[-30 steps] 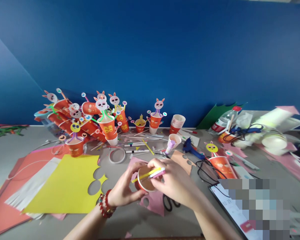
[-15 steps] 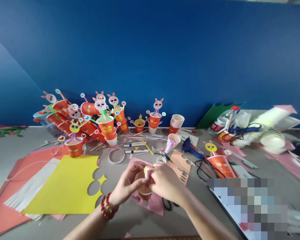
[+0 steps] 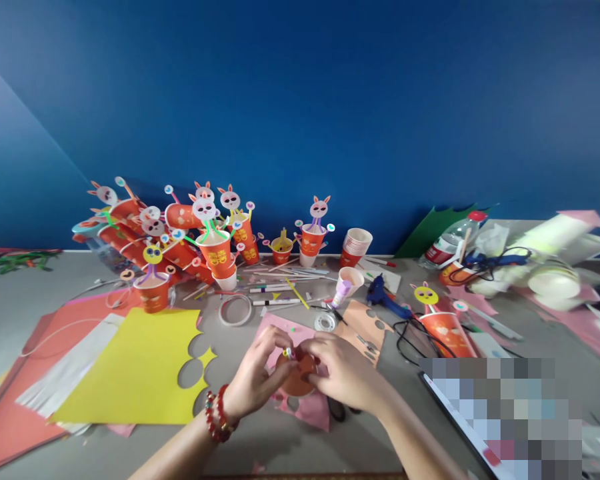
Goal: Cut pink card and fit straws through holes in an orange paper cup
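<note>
Low in front of me, a paper cup [image 3: 300, 378] shows a round orange-brown face; I cannot tell whether that is its inside or its base. My left hand [image 3: 255, 373] curls at the cup's left side, thumb and fingers closed about a tiny yellow-and-white piece [image 3: 287, 353]. Across from it, my right hand [image 3: 344, 370] bends its fingers and thumb round the cup's right edge. Beneath both lies a pink sheet with cut-out holes [image 3: 310, 415].
Yellow cut paper [image 3: 130, 367] spreads at left. Decorated rabbit cups [image 3: 215, 253] crowd the back left. A blue glue gun [image 3: 387, 298] with its black cord, a tipped cup [image 3: 350, 280] and a tape roll [image 3: 235, 311] lie beyond my hands. A blurred-out screen [image 3: 500, 420] stands right.
My hands have moved apart from their shared pinch. The right hand shifted right onto the cup's edge, and more of the cup's round face shows. The view shifted slightly.
</note>
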`<state>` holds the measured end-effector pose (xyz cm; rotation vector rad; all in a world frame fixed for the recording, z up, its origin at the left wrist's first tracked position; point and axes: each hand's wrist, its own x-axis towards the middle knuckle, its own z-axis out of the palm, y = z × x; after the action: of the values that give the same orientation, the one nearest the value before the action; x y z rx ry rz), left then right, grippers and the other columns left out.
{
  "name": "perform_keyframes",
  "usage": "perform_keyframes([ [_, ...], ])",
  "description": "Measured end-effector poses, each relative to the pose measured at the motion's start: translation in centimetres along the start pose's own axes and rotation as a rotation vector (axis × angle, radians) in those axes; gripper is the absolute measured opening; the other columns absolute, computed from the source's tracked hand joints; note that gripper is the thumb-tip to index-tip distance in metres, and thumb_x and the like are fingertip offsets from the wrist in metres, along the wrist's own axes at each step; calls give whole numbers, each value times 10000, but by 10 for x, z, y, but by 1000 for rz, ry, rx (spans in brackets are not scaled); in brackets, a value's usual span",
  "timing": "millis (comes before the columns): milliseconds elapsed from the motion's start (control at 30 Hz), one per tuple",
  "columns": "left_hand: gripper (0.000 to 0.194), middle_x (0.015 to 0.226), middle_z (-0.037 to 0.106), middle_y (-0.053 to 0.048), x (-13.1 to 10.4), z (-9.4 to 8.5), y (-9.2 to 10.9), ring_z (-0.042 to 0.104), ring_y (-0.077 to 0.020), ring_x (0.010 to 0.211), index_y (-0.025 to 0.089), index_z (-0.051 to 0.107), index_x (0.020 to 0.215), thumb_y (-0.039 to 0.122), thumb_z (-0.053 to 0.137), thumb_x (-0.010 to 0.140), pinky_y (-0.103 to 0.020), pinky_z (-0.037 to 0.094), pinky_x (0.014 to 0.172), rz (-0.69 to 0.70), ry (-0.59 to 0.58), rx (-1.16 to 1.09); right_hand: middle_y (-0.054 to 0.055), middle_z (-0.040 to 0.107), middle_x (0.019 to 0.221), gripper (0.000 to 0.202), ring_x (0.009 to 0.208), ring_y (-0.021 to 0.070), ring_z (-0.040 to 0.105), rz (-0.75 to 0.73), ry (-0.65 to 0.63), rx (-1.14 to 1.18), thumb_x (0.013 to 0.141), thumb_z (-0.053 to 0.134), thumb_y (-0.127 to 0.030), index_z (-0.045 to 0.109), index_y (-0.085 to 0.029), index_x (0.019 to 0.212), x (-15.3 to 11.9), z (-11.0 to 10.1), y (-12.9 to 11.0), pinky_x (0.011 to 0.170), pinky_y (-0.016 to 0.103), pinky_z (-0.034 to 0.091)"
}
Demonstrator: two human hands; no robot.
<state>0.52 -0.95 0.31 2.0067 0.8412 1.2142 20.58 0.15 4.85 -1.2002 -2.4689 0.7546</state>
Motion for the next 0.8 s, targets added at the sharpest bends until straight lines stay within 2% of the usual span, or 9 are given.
perform_keyframes([
  [100,89,933,623,-59,-2,3,-2,592,-190,864,201,552,998,159,575,923,-313,478,791,-42,-6,-50,67,666,1138,331,1098,219,612,-58,123,126,766,625,-28,630,-207,1044,-12,5,5,936,308,467],
  [167,80,930,631,-53,-4,4,-3,600,-184,865,201,557,991,159,576,926,-302,475,796,-49,5,-63,71,615,1206,369,1130,220,591,-60,172,173,750,611,-7,602,-219,1052,-17,8,7,953,314,467],
  [400,111,976,645,-51,-8,10,-7,629,-175,904,214,520,1024,133,532,949,-298,479,821,-59,56,-132,22,610,994,306,954,195,604,2,138,180,749,579,6,591,-218,956,-16,11,6,814,276,479],
  [533,110,994,646,-59,-10,12,-11,634,-184,925,214,512,1030,141,531,950,-315,483,840,-56,49,-124,10,622,928,273,902,190,607,16,137,149,724,597,8,603,-203,896,-12,17,7,792,271,470],
  [667,68,975,644,-66,-11,12,-14,637,-187,895,208,495,1003,164,516,956,-324,495,820,-58,71,-137,8,640,885,207,877,192,612,39,125,101,750,612,-11,627,-199,836,-8,24,9,792,281,473],
  [800,106,966,645,-63,-10,9,-12,634,-194,881,208,518,999,190,578,914,-320,497,808,-127,-7,-26,36,626,935,194,951,223,599,-6,148,100,746,616,-8,604,-195,796,-5,27,9,831,313,486],
])
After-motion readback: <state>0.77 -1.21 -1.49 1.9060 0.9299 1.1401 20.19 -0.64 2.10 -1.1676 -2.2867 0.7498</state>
